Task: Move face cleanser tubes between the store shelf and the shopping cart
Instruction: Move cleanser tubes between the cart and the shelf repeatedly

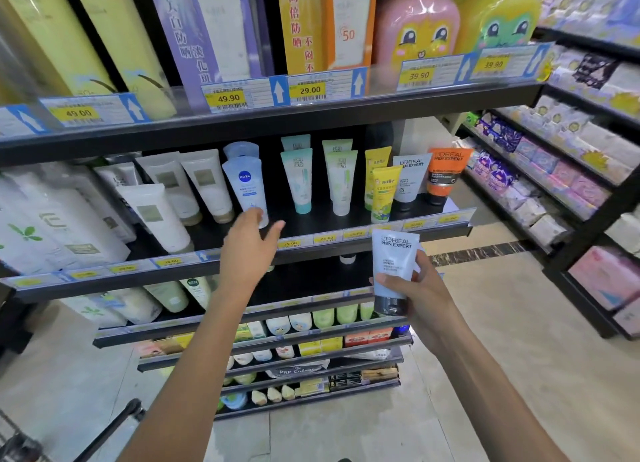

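Holding a L'Oreal tube (394,274) upright in my right hand (420,290), off the shelf (346,224), I reach my left hand (251,241), fingers loose, at the Nivea tube (247,188); the cart (20,441) waits, so most moving remains

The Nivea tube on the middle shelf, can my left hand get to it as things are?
Probably yes. Your left hand is open, holds nothing and is already at the foot of the Nivea tube, at the shelf's front with nothing in between. Contact isn't clear.

Head view, angled down, near shelf (311,226)
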`<state>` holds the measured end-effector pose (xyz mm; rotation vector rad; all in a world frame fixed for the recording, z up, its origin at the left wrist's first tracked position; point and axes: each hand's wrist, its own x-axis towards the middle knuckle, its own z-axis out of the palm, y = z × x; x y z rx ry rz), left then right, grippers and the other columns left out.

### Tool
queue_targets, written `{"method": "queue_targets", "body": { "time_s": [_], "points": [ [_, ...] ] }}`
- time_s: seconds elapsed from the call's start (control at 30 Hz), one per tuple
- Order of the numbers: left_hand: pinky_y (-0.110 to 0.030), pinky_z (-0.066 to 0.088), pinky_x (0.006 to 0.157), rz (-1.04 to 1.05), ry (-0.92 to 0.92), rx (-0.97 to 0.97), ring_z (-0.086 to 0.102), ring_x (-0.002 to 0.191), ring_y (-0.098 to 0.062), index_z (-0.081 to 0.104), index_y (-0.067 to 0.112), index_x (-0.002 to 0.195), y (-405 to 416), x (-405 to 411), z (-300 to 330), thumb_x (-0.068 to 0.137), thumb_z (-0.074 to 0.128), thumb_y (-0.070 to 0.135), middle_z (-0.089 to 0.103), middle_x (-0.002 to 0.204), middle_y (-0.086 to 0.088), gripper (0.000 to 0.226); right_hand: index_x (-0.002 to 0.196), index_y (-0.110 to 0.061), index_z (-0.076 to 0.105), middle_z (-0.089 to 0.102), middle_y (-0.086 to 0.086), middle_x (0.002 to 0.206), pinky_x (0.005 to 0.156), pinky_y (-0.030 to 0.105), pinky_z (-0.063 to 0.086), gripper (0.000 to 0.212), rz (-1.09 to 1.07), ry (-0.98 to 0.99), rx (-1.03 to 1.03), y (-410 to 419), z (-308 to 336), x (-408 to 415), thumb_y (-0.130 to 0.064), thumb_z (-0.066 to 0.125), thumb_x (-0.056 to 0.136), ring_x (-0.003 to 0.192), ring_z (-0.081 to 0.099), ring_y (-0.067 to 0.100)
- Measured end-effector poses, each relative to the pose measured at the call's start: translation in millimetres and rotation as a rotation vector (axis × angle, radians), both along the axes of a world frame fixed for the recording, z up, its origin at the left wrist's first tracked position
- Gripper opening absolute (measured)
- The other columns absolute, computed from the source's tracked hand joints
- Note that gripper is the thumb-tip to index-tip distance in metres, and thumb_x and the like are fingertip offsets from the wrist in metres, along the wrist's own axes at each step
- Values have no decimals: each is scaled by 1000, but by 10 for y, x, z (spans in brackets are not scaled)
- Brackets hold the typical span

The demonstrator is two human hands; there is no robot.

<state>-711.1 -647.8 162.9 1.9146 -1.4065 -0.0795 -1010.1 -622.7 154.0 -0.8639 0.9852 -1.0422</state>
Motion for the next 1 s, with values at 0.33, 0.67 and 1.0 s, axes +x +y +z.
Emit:
{"method": "queue_targets", "body": {
  "time_s": [0.33, 0.67, 1.0],
  "points": [
    [-43, 38, 87, -146, -577, 77, 62, 98, -22, 65, 23, 117, -57, -366, -360, 90, 60, 63, 70, 105, 4, 48, 128, -27, 59, 75, 4, 115, 78, 33, 60, 64, -167, 280, -260, -670, 428, -380, -9, 90, 74, 103, 73, 21],
    [-42, 37, 87, -121, -559, 57, 62, 96, -24, 66, 20, 119, -81, -355, -429, 88, 71, 53, 70, 103, 3, 46, 130, -23, 54, 70, 5, 114, 74, 35, 64, 71, -274, 452, -474, -1360, 605, -471, -15, 92, 72, 102, 71, 18],
    [-42, 37, 86, -108, -557, 64, 62, 95, -24, 66, 20, 120, -75, -374, -422, 88, 70, 54, 70, 103, 3, 47, 128, -22, 50, 66, -4, 125, 80, 30, 58, 66, -179, 668, -459, -1550, 436, -427, -18, 91, 76, 113, 63, 14]
  ]
}}
